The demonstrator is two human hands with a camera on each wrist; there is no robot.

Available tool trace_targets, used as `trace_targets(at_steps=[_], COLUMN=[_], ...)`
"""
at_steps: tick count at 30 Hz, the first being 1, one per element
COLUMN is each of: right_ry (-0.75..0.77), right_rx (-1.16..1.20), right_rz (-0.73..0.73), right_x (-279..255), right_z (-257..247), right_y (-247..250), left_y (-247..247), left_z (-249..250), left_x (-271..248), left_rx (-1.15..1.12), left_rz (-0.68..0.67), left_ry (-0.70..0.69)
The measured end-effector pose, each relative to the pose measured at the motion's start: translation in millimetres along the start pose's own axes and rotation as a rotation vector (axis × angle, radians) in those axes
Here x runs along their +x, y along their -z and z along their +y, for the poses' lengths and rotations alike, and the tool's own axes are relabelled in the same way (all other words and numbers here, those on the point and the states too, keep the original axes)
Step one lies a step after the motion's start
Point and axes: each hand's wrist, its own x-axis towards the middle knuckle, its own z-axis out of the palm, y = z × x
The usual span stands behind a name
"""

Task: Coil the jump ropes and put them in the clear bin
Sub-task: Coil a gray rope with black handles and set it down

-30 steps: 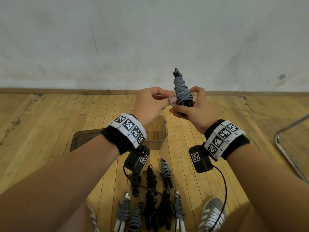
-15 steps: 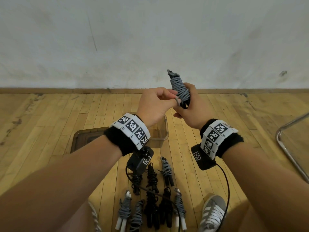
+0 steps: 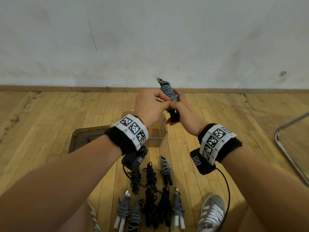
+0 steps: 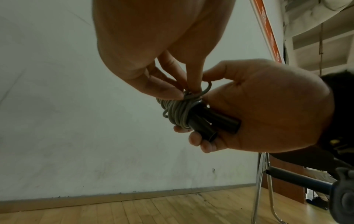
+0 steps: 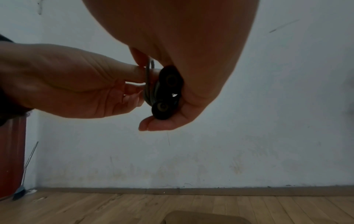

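Rope: grey jump rope [image 3: 168, 91], thin smooth cord wound in tight turns round two black cylindrical handles [image 4: 208, 122], held in the air above the bin.
Right hand: right hand [image 3: 185, 113] wraps the paired handles, fingers curled under them.
Left hand: left hand [image 3: 149, 107] pinches a small loop of the cord at the wrap.
Bin: clear bin [image 3: 160, 131], rectangular, see-through plastic, on the plank floor below the hands.
Floor bundles: coiled ropes [image 3: 150, 198], grey and black, in rows near the shoes.
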Motion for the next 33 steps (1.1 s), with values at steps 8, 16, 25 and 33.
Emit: trace_targets(at_steps=[8, 16, 25, 33], right_ry=[0.029, 0.083, 0.132, 0.159], right_rx=[-0.043, -0.097, -0.373, -0.406], right_rz=[0.035, -0.024, 0.004, 0.063], right_x=[2.3, -0.8, 10.7, 5.1], right_z=[10.0, 7.5, 27.1, 23.5], right_y=[8.6, 7.0, 8.3, 3.6], left_y=[5.4, 7.8, 3.9, 2.8], left_z=[5.9, 2.9, 2.0, 0.5], left_x=[0.2, -1.8, -0.4, -2.1], left_rx=[-0.023, 0.007, 0.075, 0.258], left_rz=[-0.09, -0.082, -0.022, -0.032], left_ry=[-0.011, -0.029, 0.021, 0.002])
